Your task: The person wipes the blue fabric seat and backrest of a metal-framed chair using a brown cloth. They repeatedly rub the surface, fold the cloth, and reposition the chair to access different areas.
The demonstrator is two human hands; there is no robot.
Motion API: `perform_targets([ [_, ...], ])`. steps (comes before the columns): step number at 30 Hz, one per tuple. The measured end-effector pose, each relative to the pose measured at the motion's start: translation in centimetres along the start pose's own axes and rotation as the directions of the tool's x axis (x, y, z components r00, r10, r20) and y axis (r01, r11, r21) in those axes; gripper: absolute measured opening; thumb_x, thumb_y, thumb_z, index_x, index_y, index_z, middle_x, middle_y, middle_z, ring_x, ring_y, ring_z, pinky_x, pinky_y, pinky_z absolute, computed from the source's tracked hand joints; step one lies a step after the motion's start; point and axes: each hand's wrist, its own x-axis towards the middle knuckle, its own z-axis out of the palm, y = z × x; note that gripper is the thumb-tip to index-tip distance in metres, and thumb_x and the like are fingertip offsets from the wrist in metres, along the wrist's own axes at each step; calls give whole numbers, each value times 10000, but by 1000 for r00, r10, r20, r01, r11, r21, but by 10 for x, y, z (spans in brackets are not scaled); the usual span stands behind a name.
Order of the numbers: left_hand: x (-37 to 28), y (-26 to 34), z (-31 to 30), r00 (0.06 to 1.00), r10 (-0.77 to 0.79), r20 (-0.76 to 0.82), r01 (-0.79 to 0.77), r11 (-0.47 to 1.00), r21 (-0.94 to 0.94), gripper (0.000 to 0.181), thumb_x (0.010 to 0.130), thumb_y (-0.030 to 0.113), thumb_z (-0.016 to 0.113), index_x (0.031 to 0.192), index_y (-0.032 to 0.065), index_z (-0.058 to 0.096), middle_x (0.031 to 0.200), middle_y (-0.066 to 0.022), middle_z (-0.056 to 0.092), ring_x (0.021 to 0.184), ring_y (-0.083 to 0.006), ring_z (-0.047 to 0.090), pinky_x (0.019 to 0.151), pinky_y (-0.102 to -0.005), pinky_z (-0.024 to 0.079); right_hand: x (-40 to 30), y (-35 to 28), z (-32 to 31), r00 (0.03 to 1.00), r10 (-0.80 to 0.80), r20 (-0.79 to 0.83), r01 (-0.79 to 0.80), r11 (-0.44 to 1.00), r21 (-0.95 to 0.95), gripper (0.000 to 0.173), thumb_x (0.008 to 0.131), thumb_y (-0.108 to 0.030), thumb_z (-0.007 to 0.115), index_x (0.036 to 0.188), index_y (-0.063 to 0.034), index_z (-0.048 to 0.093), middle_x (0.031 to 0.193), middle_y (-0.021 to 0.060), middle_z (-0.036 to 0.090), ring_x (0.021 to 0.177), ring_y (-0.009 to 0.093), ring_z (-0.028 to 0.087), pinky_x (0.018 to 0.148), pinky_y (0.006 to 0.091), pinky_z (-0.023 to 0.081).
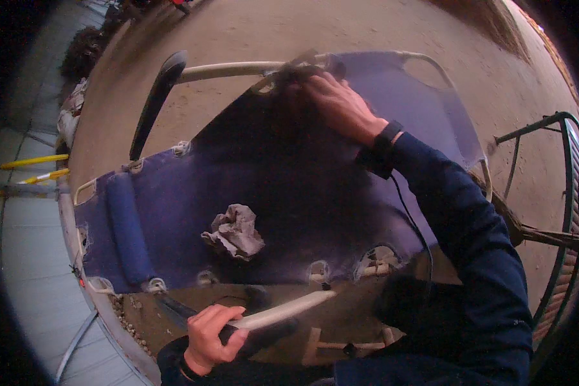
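Observation:
A blue fabric folding lounger (pixel 173 212) with a pale tubular metal frame spreads out before me. My left hand (pixel 217 337) grips the end of its near armrest (pixel 287 311), thumb below and fingers above. Across the fabric, my right hand (pixel 340 106) reaches to the far edge, fingers bent down against a dark, blurred patch by the far rail. What those fingertips touch or hold is hidden. A crumpled greyish cloth or paper (pixel 236 231) lies on the fabric between my hands. Near the left end sits a blue roll-shaped pillow (pixel 129 227).
The far armrest (pixel 231 71) has a black end piece (pixel 159 96) slanting down. A black cord (pixel 417 227) hangs from my right wrist. Right of the lounger stands a green metal-framed seat (pixel 567 193). Light panels (pixel 34 270) and yellow bars (pixel 34 161) are at left, beside sandy ground (pixel 251 29).

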Motion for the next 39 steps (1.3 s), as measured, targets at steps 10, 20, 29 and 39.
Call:
perform_targets([
  [10,-1,-1,0,1000,-13,3,13,1000,-12,336,778,283,761,1001,33,740,872,-144,724,762,-317,711,702,-383,580,43,-9,24,970,-229,-87,217,968,-125,408,910,-61,542,1309,15,571,1389,154,501,1253,349,502,996,476,483],
  [20,1,4,0,1000,3,-4,-3,1000,-17,334,788,251,716,1020,11,728,839,-143,710,743,-310,701,689,-387,564,68,-15,47,977,-170,-126,124,943,-307,384,934,-92,535,1304,-10,591,1376,138,515,1277,324,491,952,480,498],
  [29,1,3,0,999,39,-36,-39,999,-1,311,789,243,719,1000,16,728,823,-137,704,727,-310,698,669,-385,562,20,-14,30,983,-176,51,183,921,-344,520,871,-5,549,1391,6,531,1417,177,486,1315,360,458,1085,475,422],
  [39,4,6,-2,1000,1,10,-2,1000,14,322,784,255,716,1003,19,730,832,-133,708,736,-307,699,677,-381,562,76,-17,36,990,-123,-62,92,926,-366,441,935,-115,530,1357,12,549,1381,148,535,1323,332,475,1108,504,406],
])
